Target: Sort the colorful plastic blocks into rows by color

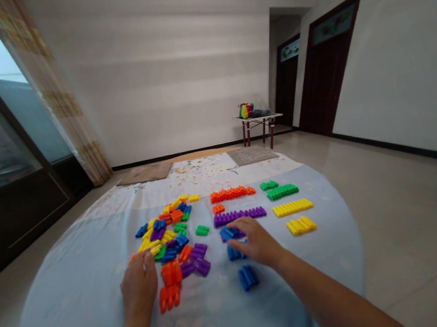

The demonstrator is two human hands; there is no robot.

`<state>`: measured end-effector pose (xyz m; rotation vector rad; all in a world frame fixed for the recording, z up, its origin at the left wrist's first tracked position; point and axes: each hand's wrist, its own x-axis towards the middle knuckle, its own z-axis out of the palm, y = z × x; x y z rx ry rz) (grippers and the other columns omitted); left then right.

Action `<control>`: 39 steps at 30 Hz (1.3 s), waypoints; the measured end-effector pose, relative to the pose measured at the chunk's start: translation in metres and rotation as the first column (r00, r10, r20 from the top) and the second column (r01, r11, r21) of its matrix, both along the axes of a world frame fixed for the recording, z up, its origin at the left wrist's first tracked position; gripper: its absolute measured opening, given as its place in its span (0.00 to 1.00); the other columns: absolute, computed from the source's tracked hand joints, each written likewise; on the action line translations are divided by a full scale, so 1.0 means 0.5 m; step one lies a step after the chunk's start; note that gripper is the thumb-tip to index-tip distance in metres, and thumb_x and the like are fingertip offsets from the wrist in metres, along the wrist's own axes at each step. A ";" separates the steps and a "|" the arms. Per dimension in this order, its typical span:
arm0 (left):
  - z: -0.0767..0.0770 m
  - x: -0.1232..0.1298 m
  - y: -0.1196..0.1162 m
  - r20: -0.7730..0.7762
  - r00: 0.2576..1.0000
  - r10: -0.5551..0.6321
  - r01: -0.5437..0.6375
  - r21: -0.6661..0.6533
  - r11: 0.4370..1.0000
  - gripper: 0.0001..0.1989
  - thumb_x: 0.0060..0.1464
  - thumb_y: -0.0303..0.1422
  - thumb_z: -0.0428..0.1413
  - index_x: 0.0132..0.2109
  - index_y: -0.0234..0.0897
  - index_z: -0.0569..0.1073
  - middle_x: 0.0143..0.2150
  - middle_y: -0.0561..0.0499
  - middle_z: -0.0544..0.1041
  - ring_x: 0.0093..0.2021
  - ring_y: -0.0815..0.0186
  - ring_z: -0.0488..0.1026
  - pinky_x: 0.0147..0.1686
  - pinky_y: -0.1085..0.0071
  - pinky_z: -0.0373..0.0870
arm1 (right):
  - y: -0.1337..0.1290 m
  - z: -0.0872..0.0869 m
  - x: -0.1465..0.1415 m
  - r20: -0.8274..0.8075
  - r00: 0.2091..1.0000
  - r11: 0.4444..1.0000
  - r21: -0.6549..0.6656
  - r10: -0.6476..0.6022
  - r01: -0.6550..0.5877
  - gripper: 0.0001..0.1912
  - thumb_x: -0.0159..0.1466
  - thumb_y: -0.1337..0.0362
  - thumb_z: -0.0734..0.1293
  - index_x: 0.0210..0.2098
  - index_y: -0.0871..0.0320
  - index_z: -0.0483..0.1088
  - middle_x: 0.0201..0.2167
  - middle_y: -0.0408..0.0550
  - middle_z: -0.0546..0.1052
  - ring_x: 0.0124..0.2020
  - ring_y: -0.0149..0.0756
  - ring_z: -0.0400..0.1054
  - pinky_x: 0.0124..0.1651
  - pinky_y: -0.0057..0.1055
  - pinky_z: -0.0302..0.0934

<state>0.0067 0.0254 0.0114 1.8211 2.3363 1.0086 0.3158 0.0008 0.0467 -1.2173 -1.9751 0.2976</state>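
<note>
My right hand (254,242) is over the middle of the table, its thumb and fingers closed around a blue plastic block (229,233) above a purple one. Nearer to me are more blue blocks (248,277). My left hand (139,285) rests at the left edge of a mixed pile of coloured blocks (167,236), fingers loosely bent and partly hidden, with nothing visible in it. Orange blocks (171,273) and purple blocks (201,267) lie at the pile's near side. A lone green block (202,230) sits between pile and rows.
Beyond my right hand run a purple row (239,216) and an orange row (232,193). Further right are green (282,192) and yellow rows (293,207). A pale blue cloth (94,273) covers the round table. Two mats (145,173) lie at its far side; a small table (259,118) stands behind.
</note>
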 end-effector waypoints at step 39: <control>-0.044 -0.042 0.008 0.080 0.989 0.123 -0.111 -0.140 0.984 0.23 0.55 0.44 0.35 0.39 0.40 0.72 0.36 0.47 0.75 0.38 0.58 0.70 0.37 0.62 0.69 | -0.072 -0.056 0.139 0.018 0.982 0.916 -0.364 0.189 -0.170 0.31 0.47 0.59 0.74 0.50 0.54 0.68 0.45 0.48 0.73 0.47 0.39 0.65 0.51 0.35 0.58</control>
